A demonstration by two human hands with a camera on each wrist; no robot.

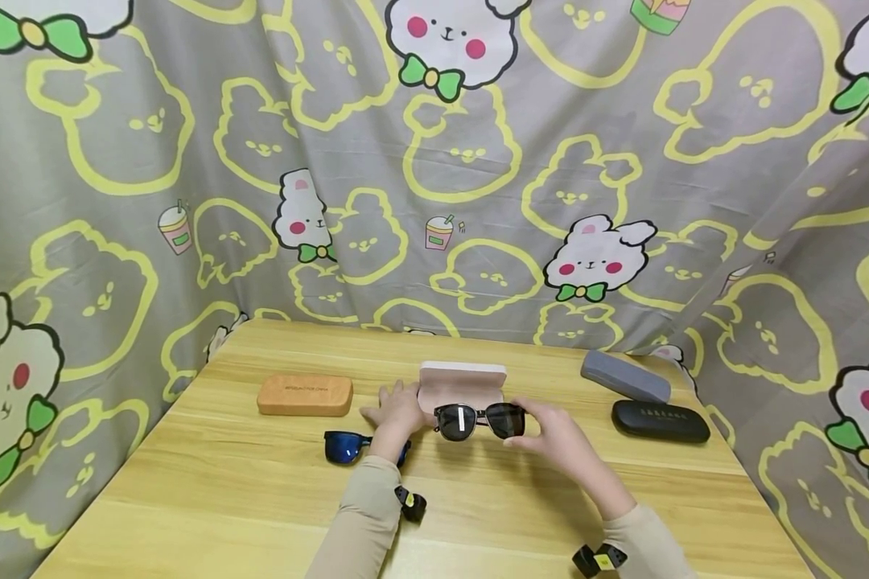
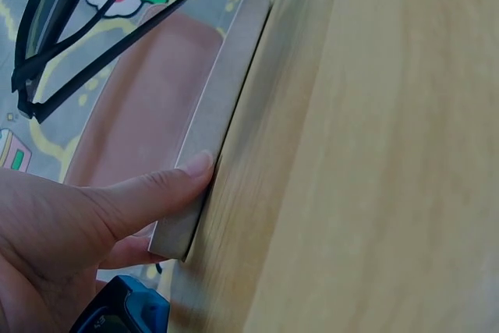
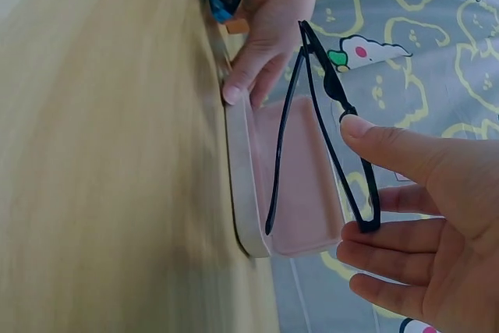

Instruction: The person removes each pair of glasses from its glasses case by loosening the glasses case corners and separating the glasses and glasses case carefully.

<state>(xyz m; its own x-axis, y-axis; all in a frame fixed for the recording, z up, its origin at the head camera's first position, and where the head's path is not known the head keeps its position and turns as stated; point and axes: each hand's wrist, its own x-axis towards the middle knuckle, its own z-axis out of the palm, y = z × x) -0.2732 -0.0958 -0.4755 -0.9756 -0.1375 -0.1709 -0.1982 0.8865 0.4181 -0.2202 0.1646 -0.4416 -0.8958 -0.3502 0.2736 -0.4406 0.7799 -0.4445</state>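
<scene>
My right hand (image 1: 556,438) pinches a pair of black sunglasses (image 1: 505,420) by one end of the frame, thumb on one side and fingers on the other. The sunglasses hang over an open glasses case (image 1: 471,376), their temples folded out toward it in the right wrist view. Pale outside and pink inside, the case stands on the table with its lid raised at the back. At the case's left end, my left hand (image 1: 400,412) grips the wall, its thumb (image 2: 168,193) along the outer side. Blue-lensed sunglasses (image 1: 343,447) lie partly hidden behind the left wrist.
An orange glasses case (image 1: 305,396) lies shut at the left of the wooden table (image 1: 478,515). On the right are a grey-blue case (image 1: 626,377) and a black case (image 1: 661,421), close together. A patterned curtain (image 1: 376,161) surrounds the table's back and sides.
</scene>
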